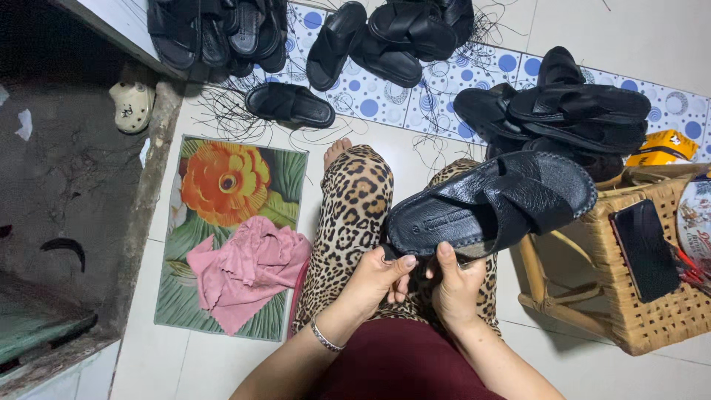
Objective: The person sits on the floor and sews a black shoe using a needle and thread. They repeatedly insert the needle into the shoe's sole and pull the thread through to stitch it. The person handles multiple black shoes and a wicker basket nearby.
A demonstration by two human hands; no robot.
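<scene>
I hold a black leather sandal [492, 209] with crossed straps over my lap, its sole edge stitched. My right hand [453, 287] grips its heel end from below, thumb up on the sole's rim. My left hand [376, 280] pinches the same heel edge beside it, fingers closed on the rim; a thin bracelet circles that wrist. My legs in leopard-print trousers [354, 215] stretch out beneath the sandal.
Several black sandals lie in piles on the dotted tiles at the back [385, 44] and at the right [570, 111]. A wicker stool [652, 311] at the right bears a dark phone [643, 248]. A flower-print mat [222, 185] with a pink cloth [244, 270] lies at my left.
</scene>
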